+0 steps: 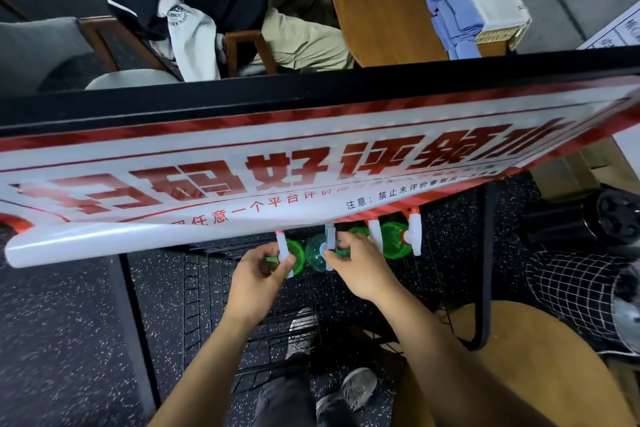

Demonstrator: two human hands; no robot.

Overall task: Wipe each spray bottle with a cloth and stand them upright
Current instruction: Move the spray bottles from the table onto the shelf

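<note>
The left hand (258,272) closes its thumb and fingers around the white trigger head of a green translucent plastic spray bottle (294,255), so the bottle's round body sits just beyond the fingertips and slightly to their right. The right hand (360,265) pinches the white trigger head of a second, bluish-green translucent spray bottle (317,253), whose body lies just left of that hand's thumb, between the two hands. Both held bottles stand upright with their long axes running straight up toward the camera, so only the tops and shoulders show; the white nozzles point away from the person, toward the overhanging white and red printed banner (277,184). Beyond the right hand's knuckles, two more green spray bottles (394,239) stand upright in the same row, the far one carrying a white trigger head with an orange tip. All the bottles rest on a black wire rack (214,288) under the banner's rolled edge. No cloth shows in either hand. Below the forearms, grey sneakers (301,333) stand on dark speckled flooring (62,340).
</note>
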